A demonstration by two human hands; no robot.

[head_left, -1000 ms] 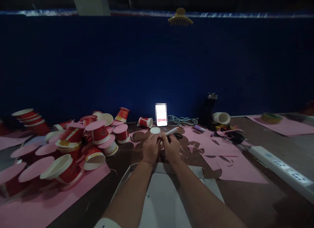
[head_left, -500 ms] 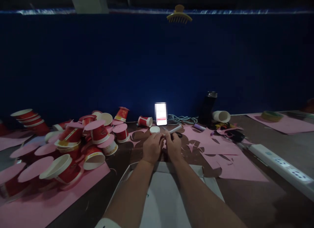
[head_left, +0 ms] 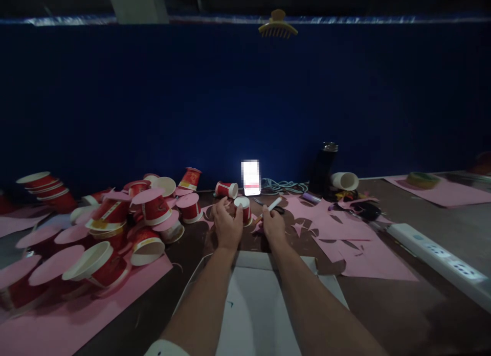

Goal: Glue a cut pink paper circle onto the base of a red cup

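A small red-and-white paper cup [head_left: 246, 216] stands upside down at the middle of the table, its white end up. My left hand [head_left: 227, 227] is just left of it, fingers apart and thumb close against the cup's side; whether it touches cannot be made out. To the cup's right, my right hand [head_left: 273, 226] is closed around a slim white pen-like stick [head_left: 274, 203], which slants up to the right. An orange-brown end of the stick points down toward the cup. Behind the cup a lit phone [head_left: 251, 184] stands upright.
Many red paper cups [head_left: 151, 207], several topped with pink discs, crowd the left. Pink paper scraps [head_left: 347, 228] lie at right, near a purple tube [head_left: 311, 198], a black bottle [head_left: 324, 167] and a white power strip [head_left: 441, 256]. A white box lid [head_left: 257, 310] lies under my forearms.
My hands were together in front of the cup and have moved apart. The left went leftward and its fingers opened beside the cup. The stick stays in my right hand.
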